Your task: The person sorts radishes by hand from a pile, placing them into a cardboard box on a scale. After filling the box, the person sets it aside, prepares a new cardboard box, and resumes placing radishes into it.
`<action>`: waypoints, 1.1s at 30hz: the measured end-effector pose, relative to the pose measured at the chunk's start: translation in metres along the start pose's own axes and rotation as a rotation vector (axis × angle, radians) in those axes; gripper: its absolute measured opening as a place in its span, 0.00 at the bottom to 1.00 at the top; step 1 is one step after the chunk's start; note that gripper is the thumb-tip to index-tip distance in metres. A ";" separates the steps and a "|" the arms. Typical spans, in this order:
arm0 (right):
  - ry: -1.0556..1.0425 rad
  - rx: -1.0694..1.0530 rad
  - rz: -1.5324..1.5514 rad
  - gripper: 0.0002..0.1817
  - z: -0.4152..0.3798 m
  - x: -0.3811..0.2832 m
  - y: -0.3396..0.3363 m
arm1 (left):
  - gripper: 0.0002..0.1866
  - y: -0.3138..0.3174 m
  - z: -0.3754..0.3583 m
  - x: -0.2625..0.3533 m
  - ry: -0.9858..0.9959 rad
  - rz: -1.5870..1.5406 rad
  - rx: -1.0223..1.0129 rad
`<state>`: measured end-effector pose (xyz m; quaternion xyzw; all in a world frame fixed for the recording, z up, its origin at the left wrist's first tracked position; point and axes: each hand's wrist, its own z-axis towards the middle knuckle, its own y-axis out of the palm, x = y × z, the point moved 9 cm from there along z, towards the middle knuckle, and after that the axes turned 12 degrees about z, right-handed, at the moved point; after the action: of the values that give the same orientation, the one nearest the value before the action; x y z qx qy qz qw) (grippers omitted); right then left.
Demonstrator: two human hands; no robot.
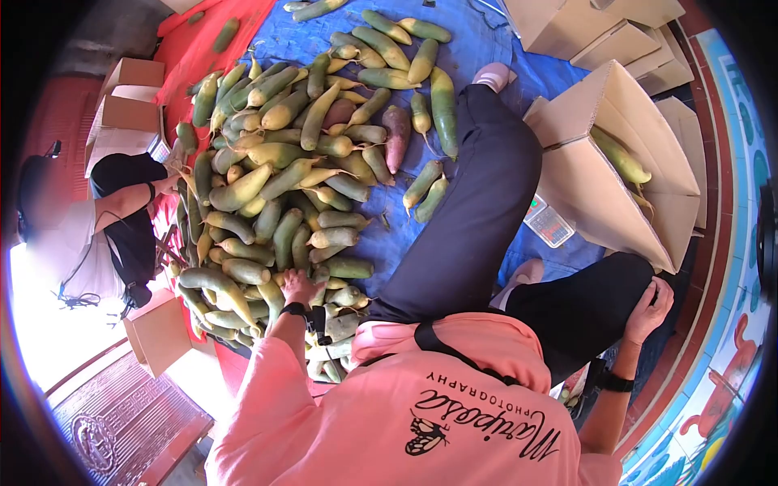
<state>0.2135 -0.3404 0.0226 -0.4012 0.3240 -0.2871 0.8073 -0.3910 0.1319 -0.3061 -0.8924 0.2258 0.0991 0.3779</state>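
A large heap of green and yellowish radishes (243, 190) lies on a blue tarp (389, 235). My left hand (298, 287) rests on the near side of the heap, its fingers apart and touching the radishes. My right hand (649, 309) lies on my bent right knee, with its fingers spread and nothing in it. Right of the heap is one reddish-purple radish (395, 139). An open cardboard box (600, 190) stands ahead of my right knee, with a few green radishes (620, 155) inside. Between my legs sits a digital scale (549, 222).
At the left, another person (77, 219) sits beside the heap, one arm reaching to its edge. More cardboard boxes (596, 28) stand at the upper right, others (130, 105) at the left. A carved wooden piece (121, 417) is at the lower left. A painted wall (737, 324) borders the right.
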 end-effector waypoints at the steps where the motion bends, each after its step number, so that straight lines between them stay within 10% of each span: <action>1: 0.000 0.001 0.004 0.07 0.000 -0.002 0.000 | 0.37 0.001 -0.003 0.001 0.020 0.045 0.000; 11: 0.008 -0.004 -0.007 0.07 0.000 0.000 0.000 | 0.23 -0.019 -0.025 0.015 0.065 0.259 0.104; 21: 0.028 0.055 0.043 0.07 0.003 -0.012 -0.006 | 0.16 -0.079 0.004 -0.033 -0.036 -0.198 0.317; 23: 0.033 0.081 0.063 0.06 0.005 -0.014 -0.009 | 0.19 -0.123 -0.004 -0.029 0.161 -0.372 0.545; 27: 0.048 0.101 0.065 0.06 0.008 -0.017 -0.012 | 0.20 -0.222 -0.050 0.020 0.313 -1.031 0.401; 33: 0.071 0.133 0.125 0.06 0.008 -0.019 -0.018 | 0.17 -0.400 -0.226 0.162 1.098 -1.508 0.308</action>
<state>0.2041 -0.3315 0.0471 -0.3152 0.3572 -0.2710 0.8365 -0.0564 0.1615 0.0465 -0.6652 -0.2541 -0.6362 0.2970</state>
